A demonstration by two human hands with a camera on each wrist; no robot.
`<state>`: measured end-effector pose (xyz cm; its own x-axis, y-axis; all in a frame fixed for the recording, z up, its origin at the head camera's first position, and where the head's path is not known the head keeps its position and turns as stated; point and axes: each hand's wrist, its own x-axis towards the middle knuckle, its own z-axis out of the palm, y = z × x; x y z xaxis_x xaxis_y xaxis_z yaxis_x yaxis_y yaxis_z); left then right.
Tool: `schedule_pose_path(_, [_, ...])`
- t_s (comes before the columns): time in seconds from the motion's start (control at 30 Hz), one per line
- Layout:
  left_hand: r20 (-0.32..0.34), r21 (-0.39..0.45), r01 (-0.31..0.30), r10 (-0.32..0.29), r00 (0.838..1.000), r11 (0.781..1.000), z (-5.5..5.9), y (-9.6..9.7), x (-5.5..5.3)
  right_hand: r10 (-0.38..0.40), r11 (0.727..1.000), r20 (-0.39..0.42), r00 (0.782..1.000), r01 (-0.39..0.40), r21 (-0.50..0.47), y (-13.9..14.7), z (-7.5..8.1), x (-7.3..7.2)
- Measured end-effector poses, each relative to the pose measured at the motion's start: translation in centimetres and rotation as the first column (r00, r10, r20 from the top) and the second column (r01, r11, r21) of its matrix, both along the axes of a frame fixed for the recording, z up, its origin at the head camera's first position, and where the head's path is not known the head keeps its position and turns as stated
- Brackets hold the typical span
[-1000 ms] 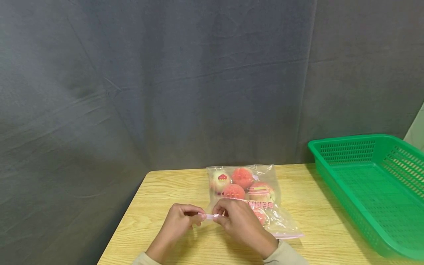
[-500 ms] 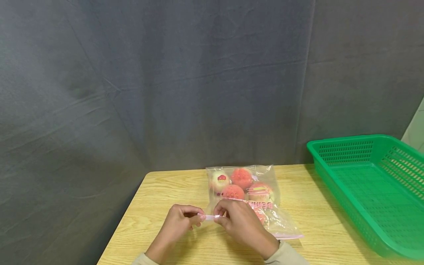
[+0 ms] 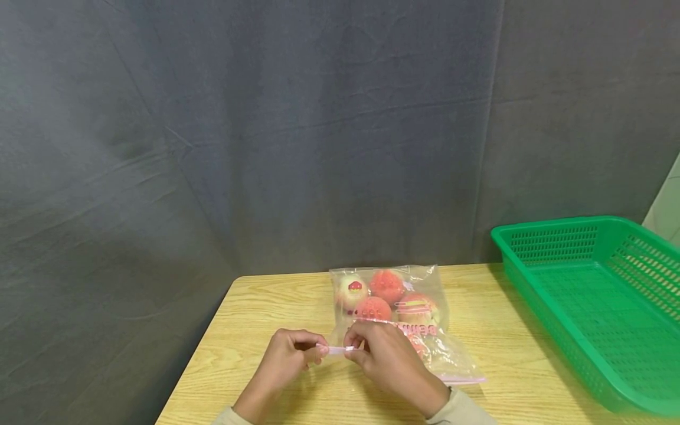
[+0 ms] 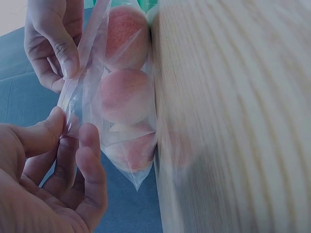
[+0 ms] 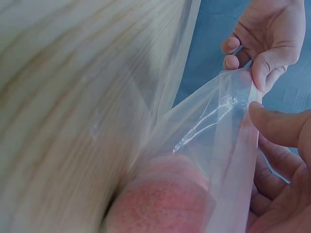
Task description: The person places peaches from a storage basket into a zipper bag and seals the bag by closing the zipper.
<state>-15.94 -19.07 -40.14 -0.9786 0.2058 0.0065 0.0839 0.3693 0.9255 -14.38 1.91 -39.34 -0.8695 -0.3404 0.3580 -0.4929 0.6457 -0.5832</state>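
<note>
A clear zip bag [image 3: 451, 357] with pink and red print lies on the table, several pink-and-cream peaches [image 3: 386, 285] inside. My left hand [image 3: 281, 360] pinches the left corner of its pinkish zip strip [image 3: 336, 350] between thumb and fingers. Just right of that, my right hand [image 3: 392, 359] pinches the same strip at a small white slider [image 3: 349, 348]. The left wrist view shows the strip [image 4: 80, 63] raised off the tabletop, peaches [image 4: 127, 94] behind it. Close by in the right wrist view is one peach [image 5: 160, 206] under the film. My right hand covers part of the bag.
A green perforated plastic basket [image 3: 552, 307] stands at the right on the wood-grain table [image 3: 255, 301]. Behind the table's back edge hangs a grey cloth [image 3: 340, 147]. The table's left edge runs close to my left forearm.
My right hand has shifted slightly right along the zip strip, with the white slider at its fingertips. My left hand keeps its pinch at the corner. The bag and basket stay put.
</note>
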Motion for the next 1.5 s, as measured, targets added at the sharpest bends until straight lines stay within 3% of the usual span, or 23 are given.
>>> schedule_pose_path(1.13, [0.017, -0.018, 0.003, -0.002, 1.0, 1.0, 0.0, -0.1, 0.1, 0.008, 1.0, -0.007, 1.0, -0.008, 0.015, 0.8, 0.0, 0.3])
schedule_pose_path(1.5, [-0.005, -0.017, -0.007, 0.007, 1.0, 1.0, 0.0, 0.0, 0.1, 0.009, 1.0, -0.003, 1.0, -0.009, 0.014, 1.2, 0.0, 0.4])
